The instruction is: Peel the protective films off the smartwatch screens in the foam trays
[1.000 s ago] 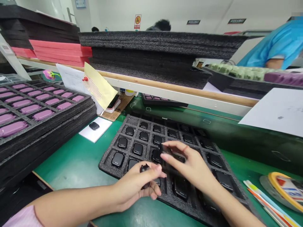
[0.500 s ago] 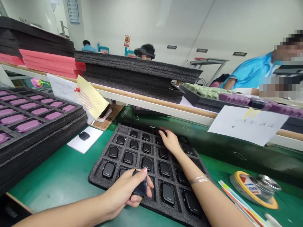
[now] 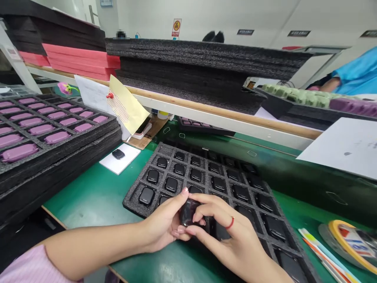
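A black, glossy, rounded-square smartwatch body is held up above the near edge of a foam tray. My left hand grips it from the left, thumb along its upper edge. From the other side my right hand pinches the same piece, with the index finger at its top and the thumb at its lower edge. Beneath and beyond both hands, the tray's pockets hold several similar black watch bodies. My hands and forearms hide some of the near pockets.
Stacked foam trays with purple pieces stand at left. A single black watch body lies on a white pad. A shelf crosses behind, carrying foam stacks. At right are a tape roll and thin sticks.
My right hand has come back from the tray's far row to the watch body in my left hand and now grips it too. The head view has shifted, moving the scene's framing.
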### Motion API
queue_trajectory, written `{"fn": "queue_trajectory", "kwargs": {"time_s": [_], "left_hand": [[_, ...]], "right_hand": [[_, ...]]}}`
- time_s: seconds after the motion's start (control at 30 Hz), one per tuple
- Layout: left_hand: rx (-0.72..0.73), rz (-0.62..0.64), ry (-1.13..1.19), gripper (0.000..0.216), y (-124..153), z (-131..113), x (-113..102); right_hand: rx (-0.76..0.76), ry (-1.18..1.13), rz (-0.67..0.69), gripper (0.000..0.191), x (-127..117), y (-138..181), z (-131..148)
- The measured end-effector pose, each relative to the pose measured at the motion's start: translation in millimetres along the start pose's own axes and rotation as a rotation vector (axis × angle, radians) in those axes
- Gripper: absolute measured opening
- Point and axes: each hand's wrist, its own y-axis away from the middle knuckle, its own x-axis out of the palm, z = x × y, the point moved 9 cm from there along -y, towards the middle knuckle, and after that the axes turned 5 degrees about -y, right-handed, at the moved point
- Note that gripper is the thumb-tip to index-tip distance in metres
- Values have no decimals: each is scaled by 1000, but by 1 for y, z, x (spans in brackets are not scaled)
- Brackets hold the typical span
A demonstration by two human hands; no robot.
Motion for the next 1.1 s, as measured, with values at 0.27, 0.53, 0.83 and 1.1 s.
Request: {"fn": "queue_trajectory", "kwargs": {"time_s": [0.27,0.53,0.83,1.1], "left_hand": [[-58,53,62,59,2,1,5],[-40,101,94,55,5,-4,11],[-30,124,78,54,7,-4,13],[-40,151,96,49,7,-3,14]], "right_hand": [[197,-157,-365,13,-42,0,-20],[318,-369,-537,3,-55,12,-38],[127,-50,-381,15,-54,10,-19],[-96,87,5,30,-30,12,24]]}}
